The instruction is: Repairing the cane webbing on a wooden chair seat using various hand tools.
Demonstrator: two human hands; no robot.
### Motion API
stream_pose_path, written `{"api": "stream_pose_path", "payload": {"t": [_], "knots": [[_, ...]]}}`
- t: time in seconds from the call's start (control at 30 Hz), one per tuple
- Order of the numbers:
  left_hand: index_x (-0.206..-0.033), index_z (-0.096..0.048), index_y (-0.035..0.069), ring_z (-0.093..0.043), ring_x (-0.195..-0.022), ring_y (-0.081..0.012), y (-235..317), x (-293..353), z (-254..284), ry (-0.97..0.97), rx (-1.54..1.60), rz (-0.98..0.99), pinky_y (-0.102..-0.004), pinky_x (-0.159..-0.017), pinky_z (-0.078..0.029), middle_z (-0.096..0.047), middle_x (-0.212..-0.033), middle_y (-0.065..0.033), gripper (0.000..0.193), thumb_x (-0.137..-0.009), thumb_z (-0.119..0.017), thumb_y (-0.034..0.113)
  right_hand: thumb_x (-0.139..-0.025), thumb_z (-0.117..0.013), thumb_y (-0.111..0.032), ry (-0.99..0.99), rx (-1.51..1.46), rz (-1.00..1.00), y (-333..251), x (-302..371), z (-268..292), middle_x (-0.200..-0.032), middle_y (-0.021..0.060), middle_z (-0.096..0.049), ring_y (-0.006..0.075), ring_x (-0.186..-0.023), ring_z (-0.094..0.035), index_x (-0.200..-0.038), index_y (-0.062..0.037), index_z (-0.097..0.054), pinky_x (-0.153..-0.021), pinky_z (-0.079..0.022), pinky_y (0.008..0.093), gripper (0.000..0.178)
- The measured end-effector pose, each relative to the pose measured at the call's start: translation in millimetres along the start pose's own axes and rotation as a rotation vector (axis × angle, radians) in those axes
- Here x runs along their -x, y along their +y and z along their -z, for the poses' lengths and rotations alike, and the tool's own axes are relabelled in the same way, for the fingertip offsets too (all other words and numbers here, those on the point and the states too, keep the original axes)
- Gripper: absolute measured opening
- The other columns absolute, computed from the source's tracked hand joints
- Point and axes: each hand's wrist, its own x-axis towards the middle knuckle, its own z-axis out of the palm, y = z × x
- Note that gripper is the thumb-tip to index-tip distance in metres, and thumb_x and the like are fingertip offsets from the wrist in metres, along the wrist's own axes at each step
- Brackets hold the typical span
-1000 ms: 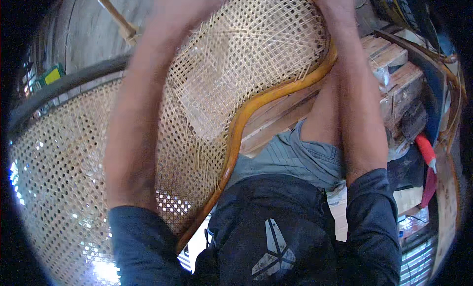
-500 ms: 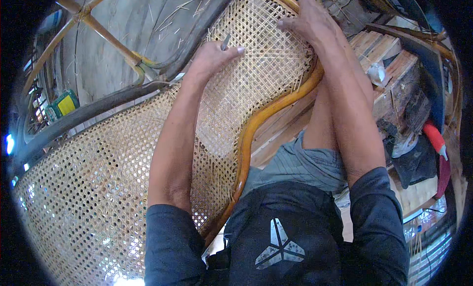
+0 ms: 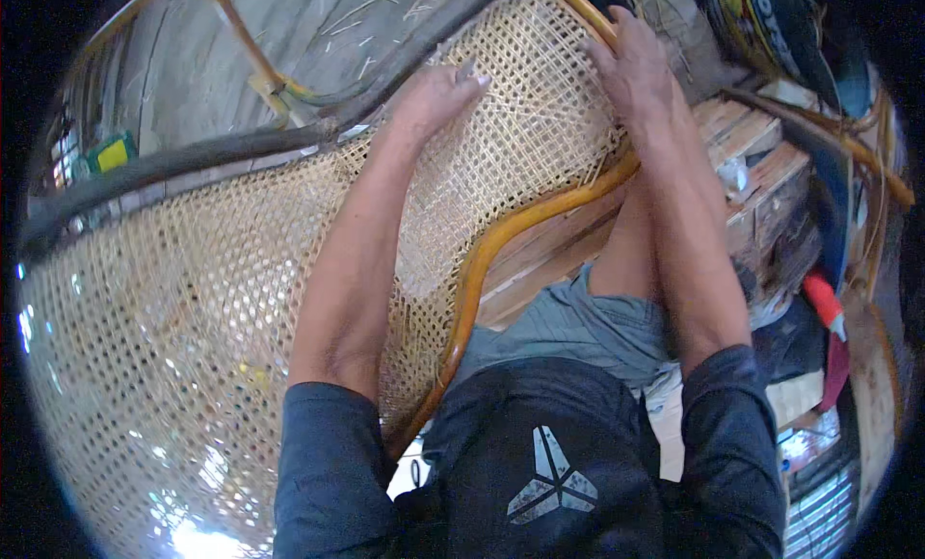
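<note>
A woven cane panel [image 3: 525,116] with open holes spreads before me, edged on my side by a curved, glossy rattan pole [image 3: 491,239]. My left hand [image 3: 429,101] is closed over the panel's upper part, near its far dark edge. From its fingers sticks the tip of a small dark pointed tool [image 3: 465,69]; the rest is hidden in the hand. At the upper right, my right hand [image 3: 634,72] straddles the rattan pole, thumb on the weave side and fingers on the outer side. Loose cane ends stick up from the weave between the hands.
A dark curved pole [image 3: 193,164] runs along the panel's far side. Beyond lies a board floor with cane scraps [image 3: 361,14]. Stacked wood blocks [image 3: 761,164] stand at my right, near a red bottle with a pale nozzle [image 3: 824,301]. A green and yellow box [image 3: 112,154] sits far left.
The view has shifted. My left hand has moved slightly right and up along the weave with the pointed tool. My right hand stays by the rattan pole.
</note>
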Motion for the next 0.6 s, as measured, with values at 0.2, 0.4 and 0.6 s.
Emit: {"api": "stream_pose_path", "payload": {"t": [0.2,0.4,0.6], "knots": [[-0.105,-0.067,0.003,-0.063,-0.088,-0.0276,68.6,21.4,-12.0,0.382,0.805,-0.077,-0.0392,-0.078,-0.047,-0.066,-0.091,-0.0212,0.051,-0.097,-0.039,0.045,-0.098,-0.044,-0.042,-0.544,-0.938,-0.149,-57.1,36.2,48.5,-0.079,0.0087,-0.06,0.0159,-0.071,-0.054,-0.099,-0.001,-0.06,-0.063,-0.042,0.0305,0.044],[-0.104,-0.064,0.008,-0.064,-0.093,-0.0371,65.4,29.4,-20.6,0.246,-0.236,-0.096,-0.0492,-0.082,-0.048,-0.067,-0.097,-0.0193,0.051,-0.092,-0.043,0.053,-0.093,-0.048,-0.052,-0.737,-0.38,-0.049,-9.9,18.8,65.8,-0.072,0.0112,-0.063,0.0252,-0.065,-0.061,-0.096,-0.0044,-0.065,-0.065,-0.047,0.0359,0.05],[-0.107,-0.064,0.003,-0.063,-0.097,-0.0367,65.1,17.7,-39.6,0.138,-0.215,0.085,-0.0527,-0.084,-0.047,-0.067,-0.103,-0.0192,0.073,-0.084,-0.044,0.069,-0.091,-0.051,-0.046,-0.845,0.13,0.353,28.2,-1.1,61.0,-0.078,0.02,-0.067,0.0359,-0.083,-0.066,-0.089,-0.0054,-0.067,-0.079,-0.049,0.0433,0.044]]}}
